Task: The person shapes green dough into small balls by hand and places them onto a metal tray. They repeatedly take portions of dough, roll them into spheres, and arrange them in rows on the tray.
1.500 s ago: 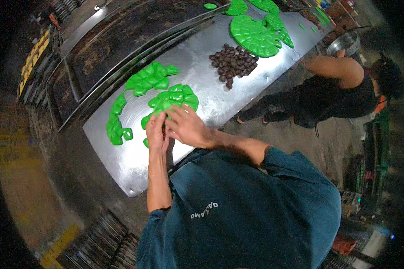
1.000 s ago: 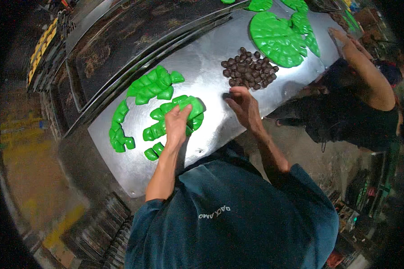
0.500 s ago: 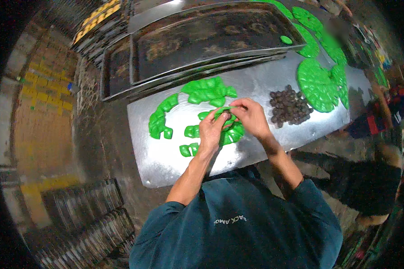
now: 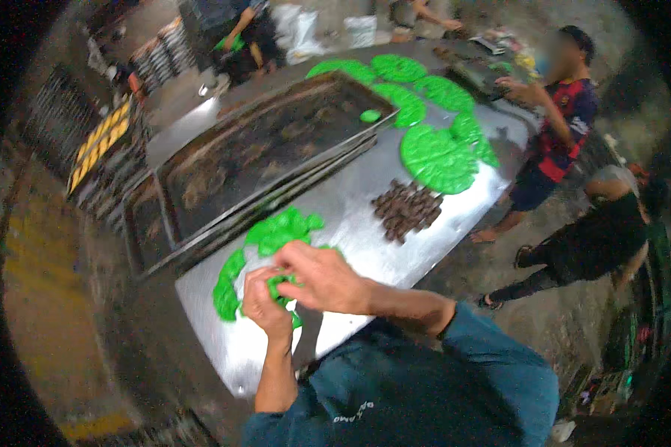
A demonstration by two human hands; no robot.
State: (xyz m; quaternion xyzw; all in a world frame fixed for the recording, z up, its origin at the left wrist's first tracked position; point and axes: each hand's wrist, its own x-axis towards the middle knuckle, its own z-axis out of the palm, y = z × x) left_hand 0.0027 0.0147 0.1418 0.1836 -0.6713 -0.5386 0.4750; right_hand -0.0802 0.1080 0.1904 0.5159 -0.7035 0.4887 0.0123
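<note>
Over the near left part of a metal table (image 4: 335,328), my left hand (image 4: 265,304) is closed round a piece of green dough (image 4: 282,287). My right hand (image 4: 322,277) comes across from the right, its fingers closed at the top of the same piece. Most of that piece is hidden by my fingers. Behind my hands lie cut green dough portions (image 4: 282,229), and a curved row of dough pieces (image 4: 228,287) is on their left. A pile of brown lumps (image 4: 406,210) sits on the table farther right.
Stacked dark baking trays (image 4: 253,149) stand along the far left side, one small green dough disc (image 4: 370,116) on the top one. Large green dough sheets (image 4: 440,158) cover the far right. A person in red and dark clothing (image 4: 563,134) stands beyond; another in black (image 4: 581,238) is at right.
My view has swung, so the table sits lower left. The brown lump that showed in the dough is now hidden, and my right hand has come over the top of the piece.
</note>
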